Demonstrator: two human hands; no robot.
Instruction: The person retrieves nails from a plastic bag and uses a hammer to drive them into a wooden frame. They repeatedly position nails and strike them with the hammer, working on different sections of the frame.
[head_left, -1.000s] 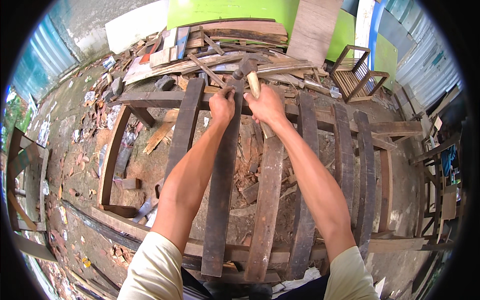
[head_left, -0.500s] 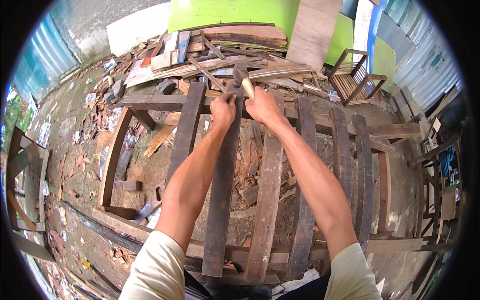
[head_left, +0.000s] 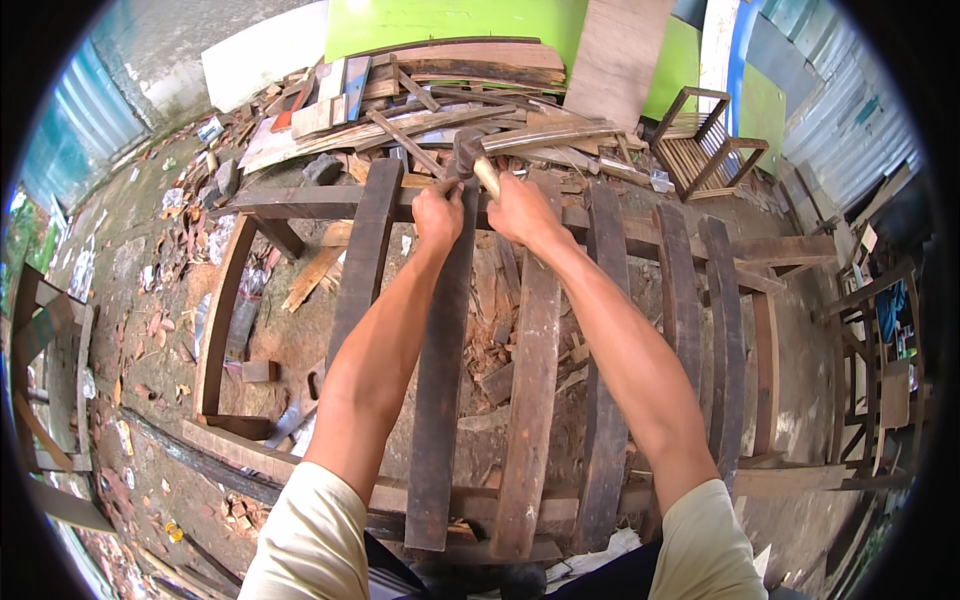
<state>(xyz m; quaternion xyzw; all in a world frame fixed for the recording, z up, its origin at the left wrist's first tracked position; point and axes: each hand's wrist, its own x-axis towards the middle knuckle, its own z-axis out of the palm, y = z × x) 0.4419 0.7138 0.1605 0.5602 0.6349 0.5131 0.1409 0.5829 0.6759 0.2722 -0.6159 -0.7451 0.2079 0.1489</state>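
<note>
Held in the right hand [head_left: 522, 208], fingers wrapped around the pale handle: a hammer [head_left: 487, 178], dark head raised over the far end of a dark slat [head_left: 440, 400]. At that same end, the left hand [head_left: 437, 212], fingers narrow and drawn together just beside the hammer head; anything pinched between, too small to tell. Hammer head touching or just above: cannot tell.

Beneath the slat, crossing near its two ends, a far rail [head_left: 310, 203] and a near rail [head_left: 562, 508], with the slat's near edge jutting past the latter. To its left, across a gap, the leftmost slat [head_left: 365, 240]; to its right, a paler, worn slat [head_left: 528, 400], then three more dark slats [head_left: 603, 420], all apart, with littered ground [head_left: 150, 260] visible through the openings. Widest opening: between the leftmost slat and the frame's end piece [head_left: 225, 310], with a wood block [head_left: 259, 371] and a saw [head_left: 287, 420] down below. Beyond the far edge, near the hammer, a pile of boards [head_left: 470, 113]; farther right, a slatted wooden chair [head_left: 705, 150].
</note>
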